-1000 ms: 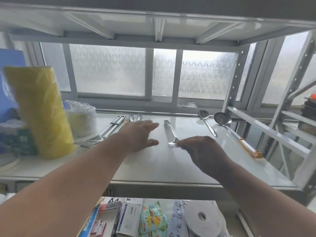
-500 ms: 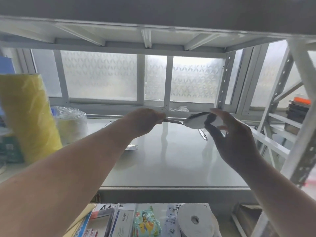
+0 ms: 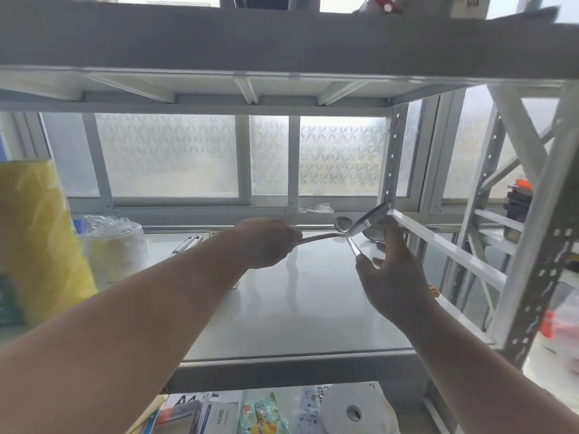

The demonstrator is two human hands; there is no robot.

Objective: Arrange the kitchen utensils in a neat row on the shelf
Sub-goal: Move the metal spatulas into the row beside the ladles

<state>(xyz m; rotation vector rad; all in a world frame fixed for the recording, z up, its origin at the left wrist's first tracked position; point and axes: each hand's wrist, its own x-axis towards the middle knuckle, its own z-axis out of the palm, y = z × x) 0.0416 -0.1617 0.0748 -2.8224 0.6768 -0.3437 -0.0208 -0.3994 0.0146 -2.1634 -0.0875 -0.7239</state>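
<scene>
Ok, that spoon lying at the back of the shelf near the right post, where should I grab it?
Take the spoon by its handle, coming from the front. The bowl lies at the far end against the back rail, and the handle runs toward you, ending near the right hand. The left hand already holds another utensil above it.

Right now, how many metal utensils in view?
5: a utensil gripped in the left hand, above the shelf; a spoon and a ladle at back right, behind the right hand; two handles poking out beyond the left forearm. The arm may hide more.
</scene>
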